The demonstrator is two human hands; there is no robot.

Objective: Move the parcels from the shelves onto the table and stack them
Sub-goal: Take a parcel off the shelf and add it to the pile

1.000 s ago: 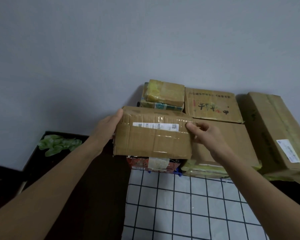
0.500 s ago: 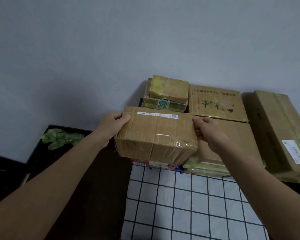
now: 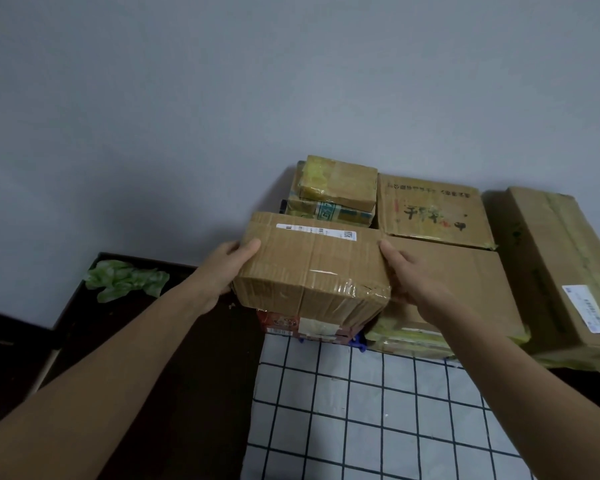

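Holding a brown taped parcel (image 3: pixel 312 268) between both hands, I have it over the back left corner of the checked tablecloth (image 3: pixel 361 410). My left hand (image 3: pixel 229 268) grips its left end, thumb laid flat on the top face near the edge. The other fingers are tucked round the side, so I cannot tell how they are spread. My right hand (image 3: pixel 413 282) grips the right end the same way, thumb on the top edge and the remaining fingers hidden behind the cardboard.

A white shipping label (image 3: pixel 316 231) runs along the far edge of the top. The parcel is directly above a red printed box (image 3: pixel 281 320). I cannot tell whether it rests on that box or hangs just clear of it.

Behind it, against the grey wall (image 3: pixel 222 98), a small yellow-taped parcel (image 3: pixel 338 181) lies on a green-printed box (image 3: pixel 329 213). To the right, a flat carton with printed characters (image 3: pixel 433 209) lies on a large plain carton (image 3: pixel 465 282). That one touches my right hand's side. A long carton (image 3: pixel 561 271) stands just beside them at the far right. Off to the left, something green and leafy (image 3: pixel 125 280) lies on a dark surface (image 3: pixel 146 341).
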